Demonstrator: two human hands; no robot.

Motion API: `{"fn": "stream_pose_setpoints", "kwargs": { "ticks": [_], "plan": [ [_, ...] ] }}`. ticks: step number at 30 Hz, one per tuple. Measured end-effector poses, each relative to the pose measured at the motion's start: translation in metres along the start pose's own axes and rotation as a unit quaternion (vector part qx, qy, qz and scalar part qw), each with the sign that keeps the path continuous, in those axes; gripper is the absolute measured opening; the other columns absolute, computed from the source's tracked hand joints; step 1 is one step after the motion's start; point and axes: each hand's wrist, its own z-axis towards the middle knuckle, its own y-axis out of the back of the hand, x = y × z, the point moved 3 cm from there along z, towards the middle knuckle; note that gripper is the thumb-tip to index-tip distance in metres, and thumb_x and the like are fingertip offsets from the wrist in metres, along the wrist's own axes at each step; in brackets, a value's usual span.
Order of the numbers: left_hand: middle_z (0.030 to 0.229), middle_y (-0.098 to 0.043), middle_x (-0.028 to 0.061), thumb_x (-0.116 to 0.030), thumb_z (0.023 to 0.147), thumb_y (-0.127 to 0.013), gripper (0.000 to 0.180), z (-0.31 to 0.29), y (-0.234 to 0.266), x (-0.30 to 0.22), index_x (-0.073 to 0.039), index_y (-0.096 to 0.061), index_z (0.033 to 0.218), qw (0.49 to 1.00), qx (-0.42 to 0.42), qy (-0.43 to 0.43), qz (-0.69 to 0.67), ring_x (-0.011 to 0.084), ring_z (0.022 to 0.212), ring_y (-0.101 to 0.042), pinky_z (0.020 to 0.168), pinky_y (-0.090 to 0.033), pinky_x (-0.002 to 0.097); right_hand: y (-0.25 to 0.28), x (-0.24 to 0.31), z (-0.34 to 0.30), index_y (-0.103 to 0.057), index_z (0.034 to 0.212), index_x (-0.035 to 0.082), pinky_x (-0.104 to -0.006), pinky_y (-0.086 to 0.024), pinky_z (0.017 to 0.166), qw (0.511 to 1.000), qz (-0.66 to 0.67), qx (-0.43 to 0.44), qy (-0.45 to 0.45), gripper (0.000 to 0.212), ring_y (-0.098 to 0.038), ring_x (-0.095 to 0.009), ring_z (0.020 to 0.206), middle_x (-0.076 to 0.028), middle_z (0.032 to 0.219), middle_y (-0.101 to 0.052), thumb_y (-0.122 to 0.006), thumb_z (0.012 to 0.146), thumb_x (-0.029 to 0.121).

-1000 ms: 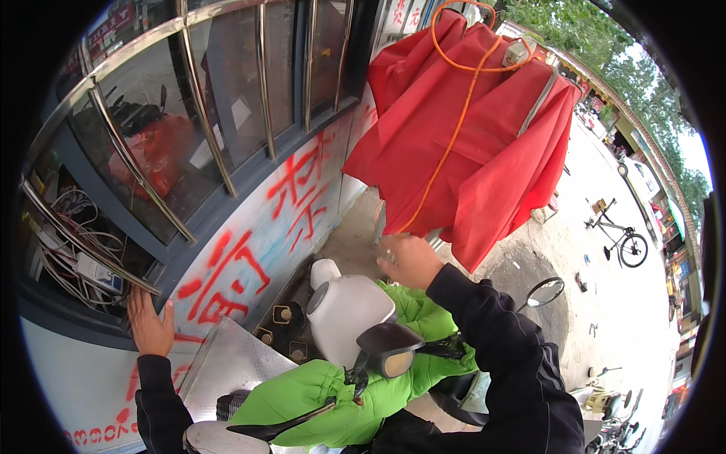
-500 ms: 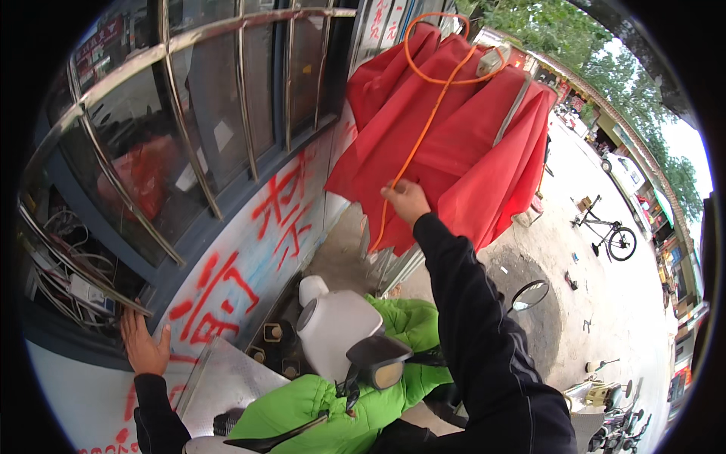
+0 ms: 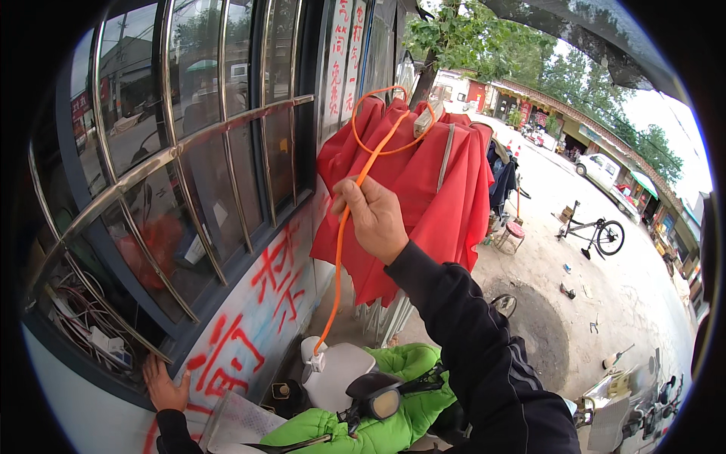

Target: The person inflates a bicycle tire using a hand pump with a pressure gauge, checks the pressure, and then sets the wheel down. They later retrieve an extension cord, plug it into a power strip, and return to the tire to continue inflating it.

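Note:
My right hand [image 3: 368, 219] is raised in front of the red cloth cover [image 3: 423, 219], its fingers pinched round an orange cord [image 3: 335, 280]. Below the hand the cord hangs down to a small white plug-like end [image 3: 316, 362], seen in front of a scooter's pale body [image 3: 348, 378]. From the hand upward, the cord runs to a loop on top of the red cover, beside a pale block [image 3: 428, 119]. My left hand [image 3: 166, 387] lies open with spread fingers against the wall, at the lower corner of the barred window frame.
Metal bars [image 3: 204, 135] cross the window on the left. Below me stands the scooter with a green padded cover [image 3: 412, 363] and a mirror [image 3: 384, 403]. A red-topped stool [image 3: 514, 230], a bicycle [image 3: 605, 236] and a parked white van [image 3: 599, 169] are on the right.
My right hand has lifted the cord up and nearer to me, and its white end now hangs in view. The view has tilted upward. My left hand stays at the window corner.

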Motion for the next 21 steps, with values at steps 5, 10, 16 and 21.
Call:
{"fn": "stream_pose_setpoints", "kwargs": {
  "ticks": [5,10,16,21],
  "plan": [
    [0.155,-0.044,0.0254,-0.034,0.081,-0.077,0.081,0.0,0.004,0.001,0.003,-0.047,0.147,0.999,-0.017,-0.022,-0.042,0.0439,0.145,-0.037,0.125,-0.02,0.0533,0.013,0.056,0.036,-0.065,0.104,-0.006,-0.0263,-0.046,0.057,0.998,-0.061,0.026,-0.015,0.037,-0.055,-0.009,0.061,-0.004,0.072,-0.066,-0.053,0.11,0.028],
    [0.152,-0.047,0.0255,-0.031,0.085,-0.076,0.077,0.004,0.006,0.014,0.003,-0.046,0.148,0.991,0.001,-0.005,-0.135,0.0442,0.143,-0.04,0.122,-0.026,0.0497,0.016,0.064,0.021,-0.065,0.102,-0.005,-0.0278,-0.047,0.056,0.996,0.023,0.038,-0.083,0.035,-0.057,-0.01,0.06,-0.005,0.07,-0.065,-0.054,0.109,0.026],
    [0.142,-0.059,0.0225,-0.027,0.092,-0.074,0.062,-0.003,0.025,0.018,0.005,-0.054,0.142,0.95,0.024,0.053,-0.307,0.037,0.134,-0.054,0.114,-0.039,0.0443,0.066,0.055,0.078,-0.065,0.106,-0.002,-0.0241,-0.043,0.053,0.993,-0.095,0.01,0.067,0.032,-0.052,-0.007,0.056,-0.002,0.071,-0.064,-0.05,0.111,0.026],
    [0.122,-0.07,0.0194,-0.024,0.093,-0.074,0.052,-0.028,0.086,-0.001,0.006,-0.061,0.133,0.869,0.089,0.075,-0.481,0.025,0.118,-0.066,0.104,-0.049,0.0384,0.14,0.07,0.171,-0.066,0.1,-0.003,-0.0321,-0.049,0.056,0.946,-0.298,-0.091,0.094,0.031,-0.06,-0.016,0.059,-0.007,0.069,-0.067,-0.057,0.104,0.026]
  ]
}}
